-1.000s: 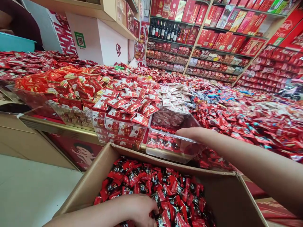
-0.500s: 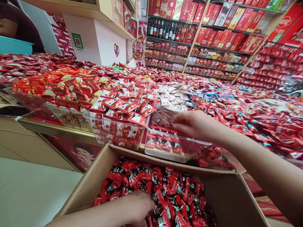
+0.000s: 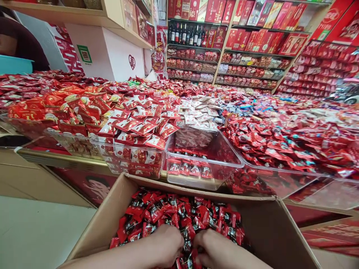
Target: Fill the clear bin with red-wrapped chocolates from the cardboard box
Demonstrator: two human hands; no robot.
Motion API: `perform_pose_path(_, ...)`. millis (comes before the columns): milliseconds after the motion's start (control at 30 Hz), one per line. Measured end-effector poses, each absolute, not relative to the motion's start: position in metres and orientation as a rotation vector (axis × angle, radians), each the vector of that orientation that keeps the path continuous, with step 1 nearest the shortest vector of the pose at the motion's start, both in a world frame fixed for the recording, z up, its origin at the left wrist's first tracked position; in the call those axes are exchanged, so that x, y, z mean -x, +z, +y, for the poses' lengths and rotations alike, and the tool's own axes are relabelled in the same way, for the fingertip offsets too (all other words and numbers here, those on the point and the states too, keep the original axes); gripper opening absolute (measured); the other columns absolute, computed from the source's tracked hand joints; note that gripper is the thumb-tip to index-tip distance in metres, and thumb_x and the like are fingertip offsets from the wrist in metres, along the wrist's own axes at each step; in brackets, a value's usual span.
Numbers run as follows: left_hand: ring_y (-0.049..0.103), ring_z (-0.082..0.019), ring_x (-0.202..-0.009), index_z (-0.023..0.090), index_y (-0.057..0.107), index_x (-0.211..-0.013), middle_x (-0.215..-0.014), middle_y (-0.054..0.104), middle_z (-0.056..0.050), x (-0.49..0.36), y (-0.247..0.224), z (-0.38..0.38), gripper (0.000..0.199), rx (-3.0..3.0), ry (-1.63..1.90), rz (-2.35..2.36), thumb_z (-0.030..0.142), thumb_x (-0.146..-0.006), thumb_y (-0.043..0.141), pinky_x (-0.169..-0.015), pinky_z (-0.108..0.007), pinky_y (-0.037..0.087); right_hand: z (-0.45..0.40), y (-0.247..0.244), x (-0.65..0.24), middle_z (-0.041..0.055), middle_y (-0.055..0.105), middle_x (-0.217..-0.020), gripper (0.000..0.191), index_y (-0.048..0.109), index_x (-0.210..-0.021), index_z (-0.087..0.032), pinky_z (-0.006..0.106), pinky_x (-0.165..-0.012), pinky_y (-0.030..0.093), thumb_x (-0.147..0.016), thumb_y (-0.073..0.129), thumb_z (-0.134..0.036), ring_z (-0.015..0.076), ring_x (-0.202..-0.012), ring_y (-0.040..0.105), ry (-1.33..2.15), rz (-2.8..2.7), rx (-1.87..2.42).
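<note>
An open cardboard box [image 3: 265, 220] stands in front of me, holding a heap of red-and-black wrapped candies [image 3: 157, 209]. Down among them is my left hand [image 3: 168, 243], its fingers curled and mostly hidden. My right hand [image 3: 209, 244] is close beside it, fingers bent in and touching the candies; what either hand grips is hidden. Beyond the box's far edge sits a clear plastic bin [image 3: 224, 153], with a short row of red wrapped candies [image 3: 190, 168] standing along its front bottom.
To the left, a clear bin [image 3: 131, 158] is heaped with red-and-white packets [image 3: 143, 123]. White packets [image 3: 200, 110] lie behind the middle bin, and piled red candies [image 3: 269, 138] fill the right side. Stocked shelves [image 3: 221, 56] line the back. A person [image 3: 21, 41] is at far left.
My right hand has come down from over the clear bin into the cardboard box, beside my left hand. The left hand has stayed among the candies. The view has shifted slightly.
</note>
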State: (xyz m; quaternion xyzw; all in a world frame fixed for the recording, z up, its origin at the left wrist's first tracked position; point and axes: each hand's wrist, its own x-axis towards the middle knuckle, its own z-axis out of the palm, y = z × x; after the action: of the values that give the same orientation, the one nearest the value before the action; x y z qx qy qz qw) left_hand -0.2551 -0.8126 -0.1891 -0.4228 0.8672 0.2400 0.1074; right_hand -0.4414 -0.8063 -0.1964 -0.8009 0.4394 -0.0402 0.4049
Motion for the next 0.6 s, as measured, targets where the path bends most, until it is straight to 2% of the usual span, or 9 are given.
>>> perform_pose_path(133, 0.053, -0.018, -0.059, 0.02, 0.056, -0.068, -0.065, 0.06, -0.004, 0.258, -0.172, -0.823, 0.017, 1.498, 1.111, 2.613, 0.029, -0.069, 0.041, -0.051, -0.027, 0.037, -0.81, -0.186, 0.438, -0.002, 0.053, -0.064, 0.025, 0.055, -0.083, -0.019, 0.018, -0.046, 0.032, -0.06, 0.059, -0.027, 0.0094, -0.055, 0.044, -0.235, 1.03, 1.737)
perform_pose_path(233, 0.052, -0.014, -0.058, 0.019, 0.048, -0.079, -0.065, 0.058, 0.0, 0.262, -0.163, -0.832, 0.021, 1.532, 1.322, 2.602, 0.031, -0.077, 0.031, -0.05, -0.023, 0.038, -0.816, -0.176, 0.434, -0.0043, 0.045, -0.058, 0.018, 0.051, -0.08, -0.017, 0.018, -0.047, 0.03, -0.064, 0.056, -0.025, 0.007, -0.052, 0.038, -0.423, 1.02, 1.534)
perform_pose_path(300, 0.053, -0.012, -0.054, 0.018, 0.043, -0.081, -0.061, 0.055, 0.002, 0.264, -0.159, -0.836, 0.021, 1.558, 1.594, 2.526, 0.033, -0.08, 0.028, -0.047, -0.02, 0.037, -0.82, -0.17, 0.433, -0.0051, 0.041, -0.056, 0.018, 0.049, -0.075, -0.016, 0.018, -0.047, 0.029, -0.064, 0.058, -0.027, 0.0065, -0.051, 0.036, -0.526, 1.006, 1.413)
perform_pose_path(433, 0.052, -0.011, -0.051, 0.018, 0.039, -0.076, -0.059, 0.05, 0.004, 0.266, -0.151, -0.839, 0.02, 1.626, 2.252, 2.277, 0.038, -0.077, 0.038, -0.043, -0.02, 0.034, -0.824, -0.161, 0.435, -0.0042, 0.044, -0.058, 0.024, 0.045, -0.069, -0.014, 0.019, -0.049, 0.029, -0.064, 0.06, -0.032, 0.0056, -0.052, 0.036, -0.669, 0.963, 1.234)
perform_pose_path(600, 0.053, -0.011, -0.051, 0.017, 0.039, -0.078, -0.06, 0.051, 0.004, 0.267, -0.147, -0.837, 0.023, 1.666, 2.489, 2.135, 0.039, -0.076, 0.042, -0.044, -0.02, 0.033, -0.823, -0.155, 0.436, -0.0011, 0.049, -0.066, 0.025, 0.048, -0.076, -0.013, 0.022, -0.058, 0.035, -0.066, 0.059, -0.034, 0.007, -0.059, 0.043, -0.721, 0.932, 1.181)
